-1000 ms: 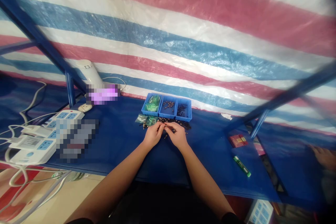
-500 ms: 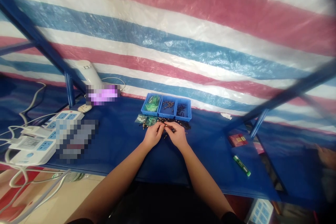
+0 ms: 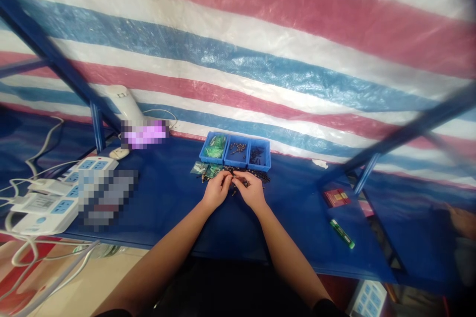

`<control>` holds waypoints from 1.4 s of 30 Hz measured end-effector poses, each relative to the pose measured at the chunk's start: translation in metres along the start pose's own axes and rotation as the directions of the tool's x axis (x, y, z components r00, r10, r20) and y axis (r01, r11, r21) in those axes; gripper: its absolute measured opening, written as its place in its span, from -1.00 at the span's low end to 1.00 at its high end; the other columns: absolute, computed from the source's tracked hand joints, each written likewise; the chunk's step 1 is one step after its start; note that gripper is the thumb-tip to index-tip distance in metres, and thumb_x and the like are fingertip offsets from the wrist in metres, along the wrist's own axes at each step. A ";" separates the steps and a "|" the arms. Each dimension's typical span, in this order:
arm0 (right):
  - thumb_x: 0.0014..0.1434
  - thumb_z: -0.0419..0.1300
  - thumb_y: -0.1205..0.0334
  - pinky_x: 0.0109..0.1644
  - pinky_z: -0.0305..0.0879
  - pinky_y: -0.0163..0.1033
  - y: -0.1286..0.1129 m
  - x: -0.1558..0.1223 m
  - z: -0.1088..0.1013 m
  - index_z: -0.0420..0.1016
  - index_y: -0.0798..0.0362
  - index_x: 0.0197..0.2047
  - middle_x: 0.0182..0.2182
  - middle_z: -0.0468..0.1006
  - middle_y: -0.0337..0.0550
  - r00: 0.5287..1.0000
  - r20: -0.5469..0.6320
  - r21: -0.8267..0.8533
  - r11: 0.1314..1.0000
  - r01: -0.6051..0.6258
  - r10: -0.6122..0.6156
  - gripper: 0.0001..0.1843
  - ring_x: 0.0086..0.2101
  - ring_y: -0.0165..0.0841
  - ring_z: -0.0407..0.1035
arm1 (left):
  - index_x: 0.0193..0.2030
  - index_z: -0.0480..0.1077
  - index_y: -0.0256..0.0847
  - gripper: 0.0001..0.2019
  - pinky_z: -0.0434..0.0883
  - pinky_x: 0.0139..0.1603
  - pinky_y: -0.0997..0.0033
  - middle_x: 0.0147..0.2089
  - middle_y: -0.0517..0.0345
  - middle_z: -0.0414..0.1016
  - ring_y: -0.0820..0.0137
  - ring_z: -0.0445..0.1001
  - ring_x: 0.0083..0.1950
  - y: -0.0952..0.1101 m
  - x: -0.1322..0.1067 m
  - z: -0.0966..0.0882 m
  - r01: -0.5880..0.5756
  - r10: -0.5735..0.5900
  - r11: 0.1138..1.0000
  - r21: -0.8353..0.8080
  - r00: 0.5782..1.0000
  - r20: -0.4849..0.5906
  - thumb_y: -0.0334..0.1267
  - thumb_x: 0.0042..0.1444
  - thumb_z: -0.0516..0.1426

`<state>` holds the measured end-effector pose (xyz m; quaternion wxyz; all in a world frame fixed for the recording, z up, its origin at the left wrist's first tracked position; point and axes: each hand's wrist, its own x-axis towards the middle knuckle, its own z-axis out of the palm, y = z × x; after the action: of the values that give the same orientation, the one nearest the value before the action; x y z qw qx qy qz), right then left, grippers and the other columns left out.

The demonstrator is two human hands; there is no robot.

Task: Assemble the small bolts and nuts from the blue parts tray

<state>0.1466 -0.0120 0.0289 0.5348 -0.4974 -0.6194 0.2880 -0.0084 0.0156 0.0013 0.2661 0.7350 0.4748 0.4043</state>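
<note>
The left hand [image 3: 216, 191] and right hand [image 3: 252, 190] meet at the fingertips over small dark parts [image 3: 264, 177] on the bench [image 3: 167, 183], just before three blue bins [image 3: 236, 164]; what they pinch, if anything, cannot be told. The red box [image 3: 336, 197] and white power strip [image 3: 64, 206] bear marks too blurred to read.

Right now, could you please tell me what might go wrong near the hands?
Anything pinched where the left hand and right hand meet, too small to make out, could drop among the loose dark pieces beside them. A careless nudge might also mix those pieces with the small plastic bags in front of the blue bins.
</note>
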 end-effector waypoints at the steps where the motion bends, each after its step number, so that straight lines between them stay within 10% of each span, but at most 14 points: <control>1: 0.16 0.23 0.22 -0.11 0.47 -0.17 0.000 0.000 0.000 0.59 -0.04 -0.09 -0.23 0.62 -0.12 1.000 0.004 -0.001 1.000 -0.001 0.001 -0.76 -0.28 -0.30 0.51 | -0.15 0.35 -0.18 -0.77 0.39 -0.39 0.49 -0.43 0.20 0.51 0.44 0.50 -0.44 -0.001 0.000 0.000 -0.002 0.002 1.000 0.016 1.000 -0.003 -0.12 0.30 -0.03; 42: 0.17 0.22 0.21 -0.13 0.46 -0.20 0.000 0.001 -0.002 0.61 -0.01 -0.13 -0.21 0.62 -0.10 1.000 0.016 0.024 1.000 0.000 0.000 -0.78 -0.27 -0.30 0.51 | -0.11 0.34 -0.20 -0.80 0.35 -0.40 0.52 -0.43 0.21 0.50 0.48 0.47 -0.47 0.000 -0.003 -0.001 -0.063 0.062 0.998 -0.028 0.998 -0.013 -0.15 0.28 0.01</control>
<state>0.1482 -0.0119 0.0299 0.5356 -0.4887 -0.6202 0.2995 -0.0098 0.0130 0.0014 0.2608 0.7431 0.4475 0.4237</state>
